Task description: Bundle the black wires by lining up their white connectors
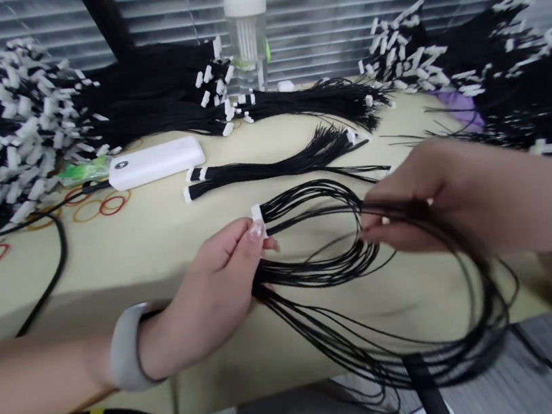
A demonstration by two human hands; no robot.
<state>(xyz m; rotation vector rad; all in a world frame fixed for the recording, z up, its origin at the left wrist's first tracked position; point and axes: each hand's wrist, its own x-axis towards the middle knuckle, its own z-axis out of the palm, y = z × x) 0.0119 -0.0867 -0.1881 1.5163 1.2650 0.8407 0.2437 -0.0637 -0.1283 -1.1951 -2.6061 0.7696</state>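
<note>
My left hand (219, 280) pinches a white connector (257, 215) at the end of a black wire harness (326, 272). The harness wires fan out from there and bend into loops. On the right, my right hand (409, 205) is closed around part of the same wires, slightly blurred. Below both hands a long loop of wires hangs past the table's front edge. Just beyond, two shorter black wire bundles (270, 166) with white end connectors lie side by side on the table (168, 243).
Piles of harnesses with white connectors (23, 126) crowd the back left, with more (407, 44) at the back right. A white power bank (157, 162), rubber bands (112, 204) and a clear bottle (248, 39) stand or lie around. A black cable (58, 265) crosses the left side.
</note>
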